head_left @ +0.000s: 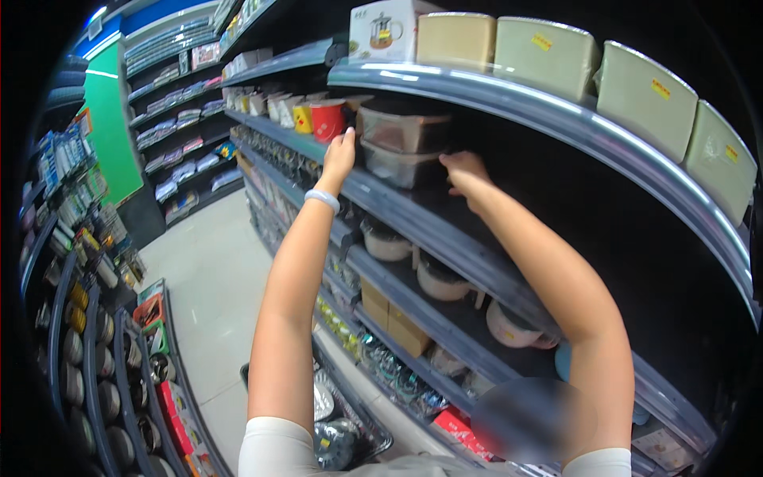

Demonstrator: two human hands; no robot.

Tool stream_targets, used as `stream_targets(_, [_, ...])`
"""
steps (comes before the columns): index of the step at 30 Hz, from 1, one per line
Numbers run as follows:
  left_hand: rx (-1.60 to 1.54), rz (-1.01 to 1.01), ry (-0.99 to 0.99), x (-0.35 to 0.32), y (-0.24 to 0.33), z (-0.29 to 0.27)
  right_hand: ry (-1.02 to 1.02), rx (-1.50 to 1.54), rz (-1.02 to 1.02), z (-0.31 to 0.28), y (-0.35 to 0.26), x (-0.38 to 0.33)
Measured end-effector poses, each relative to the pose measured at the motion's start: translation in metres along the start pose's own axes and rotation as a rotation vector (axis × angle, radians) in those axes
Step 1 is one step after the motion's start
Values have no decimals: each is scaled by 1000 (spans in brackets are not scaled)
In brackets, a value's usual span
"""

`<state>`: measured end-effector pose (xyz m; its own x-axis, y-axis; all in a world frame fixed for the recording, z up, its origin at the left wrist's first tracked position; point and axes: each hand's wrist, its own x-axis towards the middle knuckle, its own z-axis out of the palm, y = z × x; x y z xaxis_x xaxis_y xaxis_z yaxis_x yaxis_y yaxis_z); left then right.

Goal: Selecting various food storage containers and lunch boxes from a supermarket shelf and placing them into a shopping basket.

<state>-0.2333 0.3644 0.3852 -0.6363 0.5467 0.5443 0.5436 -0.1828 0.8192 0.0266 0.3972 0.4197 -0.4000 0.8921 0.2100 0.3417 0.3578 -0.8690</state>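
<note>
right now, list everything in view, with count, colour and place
shelves: several, blue-grey, right, left and back
clear tubs: two stacked, see-through, centre
red cup: one, red, left of the tubs
yellow cup: one, yellow, left of the red cup
beige bin: one, beige, top centre
green bins: three, pale green, upper right
teapot box: one, white, left of the beige bin
pots: at least three, pale, below the tubs
basket: one, dark, bottom centre
floor: one, pale, left of centre
bracelet: one, pale, left wrist
left hand: one, bare, by the red cup
right hand: one, bare, by the tubs' right end
</note>
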Motion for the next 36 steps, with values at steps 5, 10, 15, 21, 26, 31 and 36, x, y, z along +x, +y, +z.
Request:
stream_targets(5, [-111, -161, -59, 16, 12, 27, -3, 173, 73, -7, -3, 18])
stream_targets(10, [-357, -283, -130, 2, 37, 36, -71, 332, 103, -8, -13, 26])
stream_targets(15, [-498, -287, -264, -3, 31, 18, -129, 364, 105, 0, -24, 26])
stream_targets(21, [-610, -252, -387, -65, 74, 21, -62, 392, 173, -32, -11, 27])
stream_targets(26, [-608, -251, -382, -97, 84, 18, -90, 399, 217, -64, -9, 3])
stream_targets(31, [-296, -104, -527, -115, 114, 7, -122, 399, 263, -101, 1, -17])
stream_targets(36, [-94, -77, -320, -82, 117, 21, -43, 206, 160, -102, 3, -16])
